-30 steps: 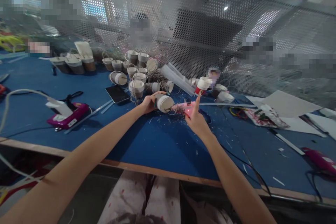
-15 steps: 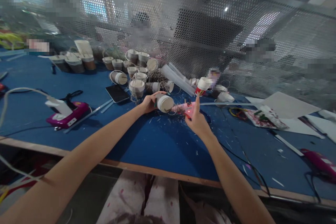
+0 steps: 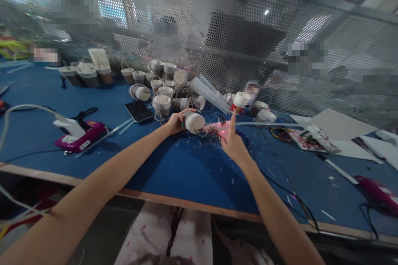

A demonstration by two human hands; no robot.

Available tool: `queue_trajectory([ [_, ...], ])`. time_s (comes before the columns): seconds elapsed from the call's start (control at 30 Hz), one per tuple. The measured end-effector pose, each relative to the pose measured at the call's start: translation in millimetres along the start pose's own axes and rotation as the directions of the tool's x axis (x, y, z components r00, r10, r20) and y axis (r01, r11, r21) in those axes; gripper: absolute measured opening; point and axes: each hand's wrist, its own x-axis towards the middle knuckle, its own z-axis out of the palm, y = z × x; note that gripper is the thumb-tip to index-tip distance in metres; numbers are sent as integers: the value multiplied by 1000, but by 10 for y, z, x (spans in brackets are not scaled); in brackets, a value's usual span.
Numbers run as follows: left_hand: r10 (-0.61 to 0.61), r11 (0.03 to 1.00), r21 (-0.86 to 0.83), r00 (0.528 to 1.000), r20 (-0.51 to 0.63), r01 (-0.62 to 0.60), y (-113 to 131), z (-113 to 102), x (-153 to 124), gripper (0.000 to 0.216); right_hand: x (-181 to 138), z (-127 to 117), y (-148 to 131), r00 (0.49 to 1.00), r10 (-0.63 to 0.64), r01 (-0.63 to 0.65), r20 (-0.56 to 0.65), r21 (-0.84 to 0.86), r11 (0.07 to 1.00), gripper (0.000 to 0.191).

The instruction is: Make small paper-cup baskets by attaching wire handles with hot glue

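Note:
My left hand [image 3: 177, 123] is closed around a paper cup [image 3: 195, 122], which lies tilted with its pale round end turned toward me and to the right. In my right hand [image 3: 231, 140] is a pink glue gun [image 3: 218, 127] with a lit red light, its index finger stretched upward. The gun's nozzle points left and comes close to the cup's edge; whether it touches is hard to see. A long translucent glue stick [image 3: 270, 124] runs out of the gun's back to the right.
Several cups with cord handles [image 3: 162, 104] crowd the back of the blue table [image 3: 186, 174]. A phone [image 3: 138, 111] lies left of my hand. Farther left sits a purple power strip [image 3: 81, 136] with a white plug. Glue sticks [image 3: 209, 93], a red-and-white cup [image 3: 239, 102] and paper sheets [image 3: 336, 122] lie beyond and right.
Almost nothing differs. The cup and both hands hold nearly the same pose, with only a slight shift of the view.

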Motion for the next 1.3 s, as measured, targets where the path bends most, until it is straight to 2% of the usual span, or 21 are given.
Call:
queue_trajectory([
  [0.17,3,1000,-14,1000,6,-3,2,-3,-3,65,1,-30,-11,1000,5,-5,15,-8,1000,86],
  [0.43,-2,1000,-14,1000,29,2,-14,-54,25,66,-3,-35,-28,1000,27,-26,-9,69,997,95],
  [0.77,7,1000,-31,1000,25,-7,-7,-34,19,65,-6,-53,-20,1000,12,-12,23,6,1000,86],
  [0.97,2,999,-33,1000,26,-1,-12,-26,17,64,-8,-71,-38,1000,0,0,2,33,999,85],
  [1.2,8,999,-38,999,44,-6,-24,-69,39,65,-4,-59,-48,999,48,-47,-22,67,997,91],
  [1.3,1,999,-38,1000,30,0,-18,-62,33,64,-4,-62,-45,999,22,-20,-23,74,997,89],
])
